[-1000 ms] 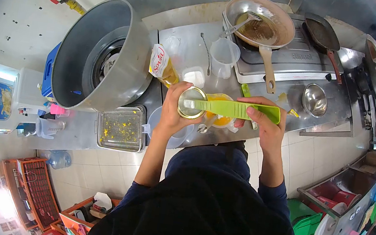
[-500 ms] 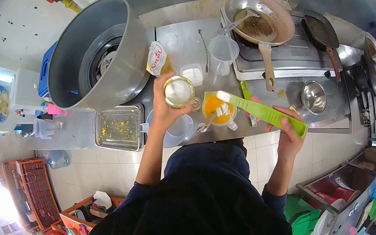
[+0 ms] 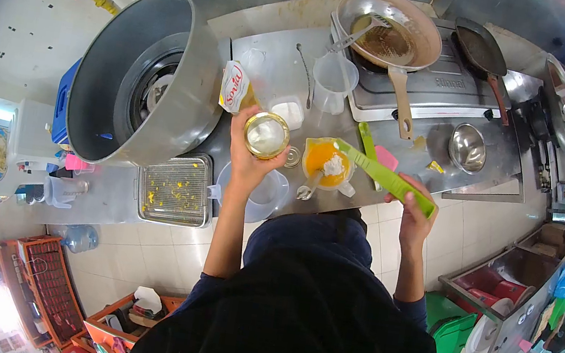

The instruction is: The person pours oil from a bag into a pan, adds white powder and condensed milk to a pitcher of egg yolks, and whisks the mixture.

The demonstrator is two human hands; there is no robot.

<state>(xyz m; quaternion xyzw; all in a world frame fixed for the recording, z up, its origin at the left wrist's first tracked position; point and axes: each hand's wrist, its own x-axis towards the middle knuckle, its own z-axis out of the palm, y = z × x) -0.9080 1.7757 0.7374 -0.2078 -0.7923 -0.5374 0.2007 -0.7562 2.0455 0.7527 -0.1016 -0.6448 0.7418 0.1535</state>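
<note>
My left hand [image 3: 245, 171] is closed around a small gold-rimmed glass jar [image 3: 266, 136] with white contents. In my right hand [image 3: 416, 217] is a long green measuring spoon [image 3: 387, 176], its tip over the rim of a measuring jug [image 3: 347, 188]. Inside that jug lies orange-yellow liquid [image 3: 317, 155] with a clump of white powder [image 3: 334, 165] on it. A utensil with a pale end [image 3: 305, 193] leans in the jug. Beside the jar sits a round lid [image 3: 292, 156]. Another green utensil [image 3: 368, 139] and a pink item [image 3: 387, 158] lie behind the spoon.
A large grey pot [image 3: 195, 106] stands left, near a tray with a wire rack [image 3: 174, 194]. A Sovia packet [image 3: 234, 86], white container [image 3: 288, 113] and clear jug [image 3: 333, 86] are behind the jar. On the stove [image 3: 446, 91] rests a frying pan [image 3: 428, 38]; a metal bowl [image 3: 468, 148] sits right.
The green spoon has swung to a steeper slant and moved slightly left with my right hand. White powder on its tip no longer shows. My left hand still holds the jar.
</note>
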